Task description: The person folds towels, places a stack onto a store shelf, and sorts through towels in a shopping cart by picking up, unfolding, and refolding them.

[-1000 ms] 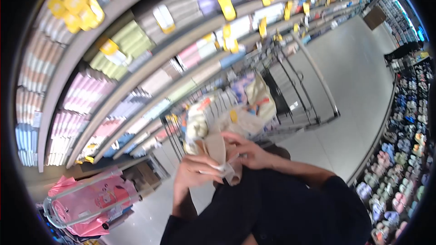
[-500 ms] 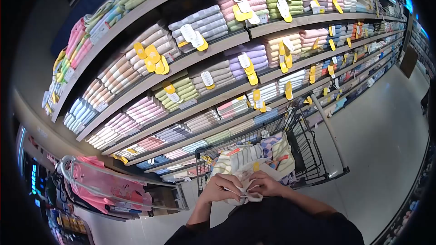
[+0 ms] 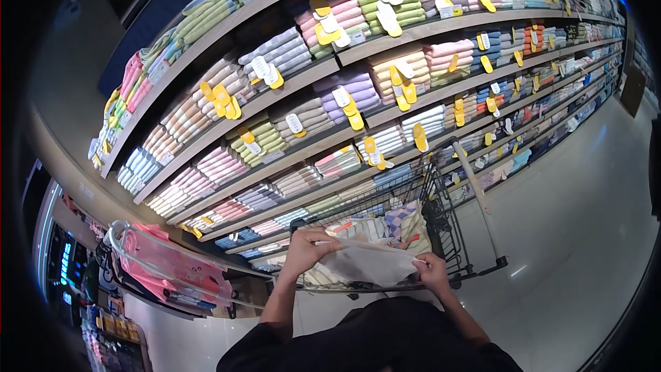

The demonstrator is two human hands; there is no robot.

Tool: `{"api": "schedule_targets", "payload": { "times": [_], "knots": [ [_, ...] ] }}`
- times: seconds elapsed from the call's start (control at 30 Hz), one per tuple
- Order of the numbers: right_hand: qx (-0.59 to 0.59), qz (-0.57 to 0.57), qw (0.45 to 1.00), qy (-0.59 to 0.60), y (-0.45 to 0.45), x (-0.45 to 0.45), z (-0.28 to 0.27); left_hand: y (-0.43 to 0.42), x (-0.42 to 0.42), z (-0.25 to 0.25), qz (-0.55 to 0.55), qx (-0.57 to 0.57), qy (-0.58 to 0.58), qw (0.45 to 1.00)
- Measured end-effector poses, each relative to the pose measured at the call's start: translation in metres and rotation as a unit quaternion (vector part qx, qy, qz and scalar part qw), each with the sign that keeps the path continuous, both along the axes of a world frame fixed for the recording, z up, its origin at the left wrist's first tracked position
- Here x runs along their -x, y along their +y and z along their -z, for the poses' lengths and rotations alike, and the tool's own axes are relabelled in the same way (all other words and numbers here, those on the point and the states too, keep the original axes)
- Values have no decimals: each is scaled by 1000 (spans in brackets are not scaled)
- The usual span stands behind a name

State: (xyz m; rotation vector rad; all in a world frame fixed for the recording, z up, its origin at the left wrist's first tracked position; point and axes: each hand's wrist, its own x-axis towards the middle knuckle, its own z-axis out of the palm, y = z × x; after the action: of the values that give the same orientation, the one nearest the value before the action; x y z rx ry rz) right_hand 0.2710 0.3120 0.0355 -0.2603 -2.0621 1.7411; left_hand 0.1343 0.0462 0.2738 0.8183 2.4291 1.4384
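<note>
A thin, whitish translucent sheet or bag (image 3: 375, 263) is stretched between my two hands, just above the near side of a shopping cart. My left hand (image 3: 311, 249) pinches its left end, fingers closed. Its right end is gripped by my right hand (image 3: 432, 271), also closed. Behind it in the cart (image 3: 451, 231) lie folded striped cloths (image 3: 365, 227) and a purple-and-white checked cloth (image 3: 401, 223). The sheet partly hides these cloths.
Long shelves (image 3: 317, 72) of folded towels with yellow and white tags run across the view beyond the cart. At the left stands a metal-framed rack (image 3: 131, 248) with pink cloth (image 3: 172, 265). Pale floor (image 3: 551, 227) shows at the right.
My hands have moved apart, and the whitish material, bunched between them before, is now spread out. The view has shifted.
</note>
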Motion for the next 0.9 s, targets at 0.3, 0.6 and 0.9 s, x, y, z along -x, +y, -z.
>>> {"api": "schedule_targets", "payload": {
  "times": [0.3, 0.6, 0.9],
  "knots": [
    [-16, -33, 999, 10, 50, -10, -25, -17, -41, 22, -46, 124, 97, 986],
    [-100, -34, 994, 42, 72, -11, -73, -26, -61, 25, -89, 134, 58, 985],
    [-10, -14, 999, -28, 85, -34, -74, -26, -46, 53, -74, 93, -40, 992]
  ]
}}
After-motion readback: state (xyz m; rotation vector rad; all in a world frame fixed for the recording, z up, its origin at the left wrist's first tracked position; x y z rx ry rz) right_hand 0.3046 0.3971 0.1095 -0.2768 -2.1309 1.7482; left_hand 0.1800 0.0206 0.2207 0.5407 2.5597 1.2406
